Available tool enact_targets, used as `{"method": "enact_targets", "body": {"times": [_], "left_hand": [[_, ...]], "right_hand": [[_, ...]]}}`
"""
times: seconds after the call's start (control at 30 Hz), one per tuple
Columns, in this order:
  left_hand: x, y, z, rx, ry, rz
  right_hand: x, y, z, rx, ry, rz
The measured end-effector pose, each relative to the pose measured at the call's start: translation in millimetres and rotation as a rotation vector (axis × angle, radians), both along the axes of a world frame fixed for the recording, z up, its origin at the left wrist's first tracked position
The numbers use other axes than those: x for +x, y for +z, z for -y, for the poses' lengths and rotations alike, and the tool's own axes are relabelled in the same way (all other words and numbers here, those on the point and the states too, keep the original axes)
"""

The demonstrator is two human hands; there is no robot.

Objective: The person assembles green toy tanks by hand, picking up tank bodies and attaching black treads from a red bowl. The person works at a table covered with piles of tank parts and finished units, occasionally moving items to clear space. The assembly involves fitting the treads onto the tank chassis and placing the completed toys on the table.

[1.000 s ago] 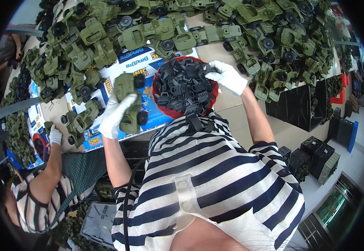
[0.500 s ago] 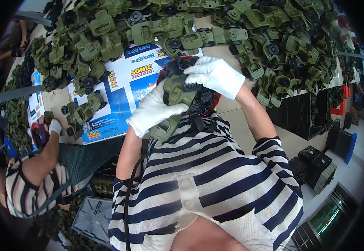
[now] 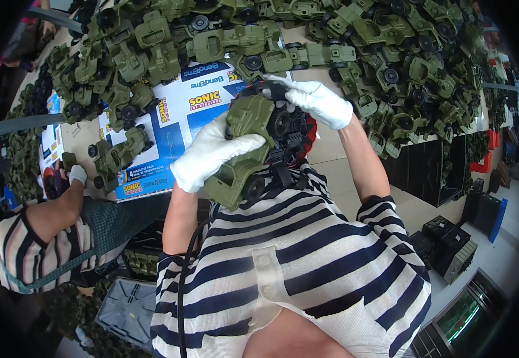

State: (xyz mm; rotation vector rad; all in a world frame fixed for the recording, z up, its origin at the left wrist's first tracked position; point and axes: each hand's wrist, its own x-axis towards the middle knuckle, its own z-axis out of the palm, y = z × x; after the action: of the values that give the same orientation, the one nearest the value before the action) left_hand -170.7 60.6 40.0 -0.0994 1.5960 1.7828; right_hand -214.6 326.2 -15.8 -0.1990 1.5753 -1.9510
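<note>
My left hand (image 3: 214, 154), in a white glove, grips an olive-green toy jeep (image 3: 250, 116) in front of my body. The jeep is tilted, its black wheels toward my right. Beneath and beside it is a red-rimmed container (image 3: 312, 138) filled with black plastic parts (image 3: 292, 138). My right hand (image 3: 322, 104), also white-gloved, is over the container's far side, just beyond the jeep's front end. Its fingers are bent together over dark pieces; what they hold is hidden.
Green toy jeeps (image 3: 384, 65) are heaped along the table's far side. A printed blue-and-white cardboard sheet (image 3: 179, 128) lies on the table, with a single jeep (image 3: 122, 152) at its left. At left, a co-worker's gloved hand (image 3: 77, 174) is near the table edge. Black crates (image 3: 444, 238) stand at right.
The jeep has turned in my left hand, showing more of its body and wheels. My right hand has moved slightly away from it, to the right.
</note>
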Motion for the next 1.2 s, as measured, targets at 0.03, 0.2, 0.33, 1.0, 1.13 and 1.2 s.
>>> {"method": "enact_targets", "body": {"times": [0.03,0.2,0.33,1.0,1.13,1.2], "left_hand": [[0,-1,-1,0.030,-0.006,-0.004],[3,-6,-6,-0.043,-0.059,-0.077],[4,-8,-6,-0.028,-0.047,-0.040],[18,-64,-31,0.404,0.362,-0.572],[13,-67,-15,0.262,0.297,-0.511],[11,-57,-20,0.106,0.323,-0.649]], "right_hand": [[1,-6,1,-0.031,0.007,0.015],[10,-6,10,-0.195,0.032,0.008],[10,-9,11,-0.217,0.053,0.018],[30,9,57,0.281,-0.235,-0.621],[36,15,67,0.305,-0.321,-0.877],[40,14,63,0.360,-0.283,-0.862]]}}
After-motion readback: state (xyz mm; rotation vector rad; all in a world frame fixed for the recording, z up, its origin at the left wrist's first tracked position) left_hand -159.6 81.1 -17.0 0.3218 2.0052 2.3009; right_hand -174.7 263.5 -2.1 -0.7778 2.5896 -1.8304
